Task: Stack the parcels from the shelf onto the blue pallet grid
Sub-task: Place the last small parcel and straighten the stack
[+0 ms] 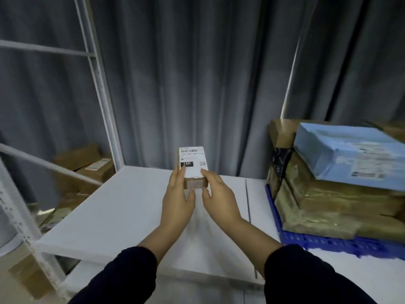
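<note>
Head view: both hands are on one small parcel [192, 166] (white label up, "15H" readable), the left hand [178, 198] gripping its left edge and the right hand [219, 194] pinching its right edge. It sits over the middle of the white tabletop [122, 205], well apart from the blue pallet grid [328, 241] on the right. Taped brown parcels [328, 198] are piled on that grid with a light-blue parcel [350, 150] on top. To the left, the white shelf [105, 102] holds brown boxes [87, 165].
</note>
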